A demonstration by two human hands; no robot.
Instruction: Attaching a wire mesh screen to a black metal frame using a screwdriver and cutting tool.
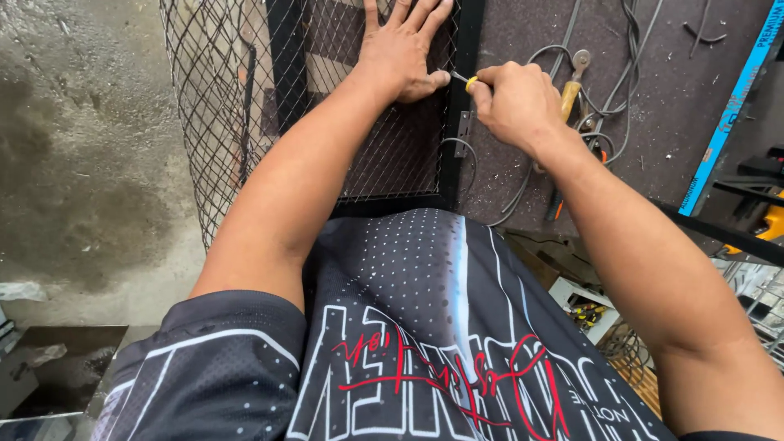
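Observation:
My left hand [403,45] lies flat, fingers spread, on a wire mesh panel [245,98] set in a black metal frame [459,106]. My right hand [514,102] is closed around a small tool with a yellow tip [471,81], its thin metal point touching the frame beside my left thumb. A small metal hinge plate [463,135] sits on the frame just below the tool.
A brown workbench top [653,106] carries grey cables [629,49] and a yellow-handled tool [570,94]. A blue strip [735,98] runs along the right edge. Wet concrete floor [82,163] lies to the left. Small parts sit in a box [584,310] below.

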